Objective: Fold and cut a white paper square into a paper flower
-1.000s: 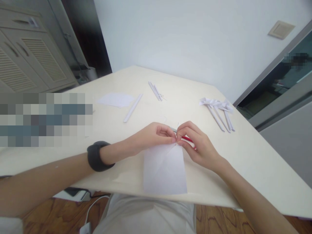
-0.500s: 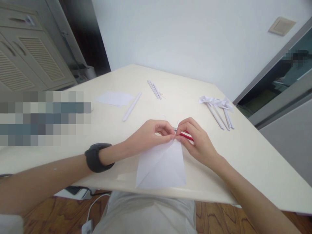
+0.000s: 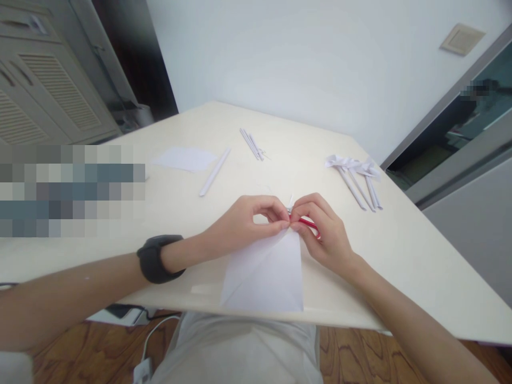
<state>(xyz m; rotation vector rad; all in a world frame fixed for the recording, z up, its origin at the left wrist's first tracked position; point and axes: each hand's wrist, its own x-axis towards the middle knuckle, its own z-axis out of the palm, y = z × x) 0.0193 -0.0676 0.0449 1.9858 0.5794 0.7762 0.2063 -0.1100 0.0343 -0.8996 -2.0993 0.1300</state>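
One white creased paper sheet (image 3: 262,274), corner pinched.

No text, label, brand, number or sign can be read anywhere: the white paper sheet (image 3: 264,274) on the counter (image 3: 400,250) is blank, and so are the rolled paper sticks (image 3: 360,184) beyond it.

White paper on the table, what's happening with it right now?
A person sits at the cream table, both hands pinching the far corner of a white paper sheet. The left hand and right hand meet at that corner, over a red-handled tool. Rolled paper sticks lie farther off to the right.
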